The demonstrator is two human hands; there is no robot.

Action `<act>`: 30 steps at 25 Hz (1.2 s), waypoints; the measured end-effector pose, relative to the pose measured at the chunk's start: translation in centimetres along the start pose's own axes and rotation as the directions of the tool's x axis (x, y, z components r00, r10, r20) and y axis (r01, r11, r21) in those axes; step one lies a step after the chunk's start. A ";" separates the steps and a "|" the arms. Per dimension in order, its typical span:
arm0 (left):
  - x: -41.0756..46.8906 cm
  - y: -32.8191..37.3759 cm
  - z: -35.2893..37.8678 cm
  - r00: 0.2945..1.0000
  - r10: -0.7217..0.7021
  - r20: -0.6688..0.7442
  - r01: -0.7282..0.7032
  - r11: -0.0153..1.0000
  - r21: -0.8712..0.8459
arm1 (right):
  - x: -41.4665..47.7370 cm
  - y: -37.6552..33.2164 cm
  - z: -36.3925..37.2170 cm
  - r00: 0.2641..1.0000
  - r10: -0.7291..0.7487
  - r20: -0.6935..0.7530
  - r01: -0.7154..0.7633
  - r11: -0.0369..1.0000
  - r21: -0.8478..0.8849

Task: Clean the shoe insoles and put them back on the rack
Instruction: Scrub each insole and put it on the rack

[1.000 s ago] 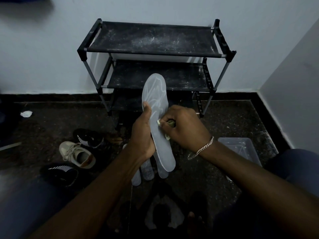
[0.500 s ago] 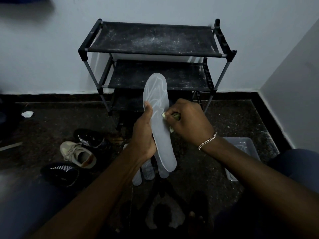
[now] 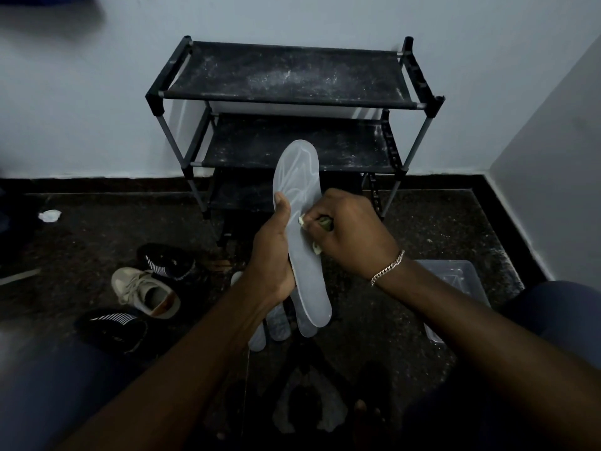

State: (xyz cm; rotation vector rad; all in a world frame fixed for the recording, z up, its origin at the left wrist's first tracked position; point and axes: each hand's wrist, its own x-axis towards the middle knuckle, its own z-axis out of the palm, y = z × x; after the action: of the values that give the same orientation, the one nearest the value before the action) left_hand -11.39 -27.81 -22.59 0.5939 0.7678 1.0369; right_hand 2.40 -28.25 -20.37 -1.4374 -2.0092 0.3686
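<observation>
While the left hand (image 3: 271, 258) wraps its fingers round the middle of a pale grey foam insole (image 3: 300, 252), thumb laid up along its near edge, the insole stands nearly upright in the air in front of the black three-tier shoe rack (image 3: 286, 73), broad end up. The right hand (image 3: 353, 236), with a silver chain bracelet (image 3: 387, 268) at the wrist, is curled tight round a green and pale yellow scrubbing pad (image 3: 325, 222) pressed against the insole's face. Beneath, more pale insoles (image 3: 279, 323) lie on the dark speckled floor (image 3: 374, 320). A beige sneaker (image 3: 146, 291) and two black striped shoes (image 3: 166, 262) sit left, and a clear plastic tub (image 3: 455, 278) right.
</observation>
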 end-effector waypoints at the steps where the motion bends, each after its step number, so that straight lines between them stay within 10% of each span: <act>1: 0.0 0.1 0.0 1.000 -0.006 0.003 0.006 1.000 -0.003 | -0.2 -0.1 0.0 1.000 -0.009 0.024 0.009 1.000 0.005; 30: -0.2 0.2 0.0 1.000 -0.019 -0.016 0.020 0.998 0.051 | -0.2 0.2 -0.2 0.999 -0.023 0.032 0.024 1.000 -0.009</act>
State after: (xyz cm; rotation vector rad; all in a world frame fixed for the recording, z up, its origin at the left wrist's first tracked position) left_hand -11.59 -27.96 -22.40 0.6214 0.8145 1.0072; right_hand 2.76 -28.42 -20.39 -1.4208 -2.0540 0.3751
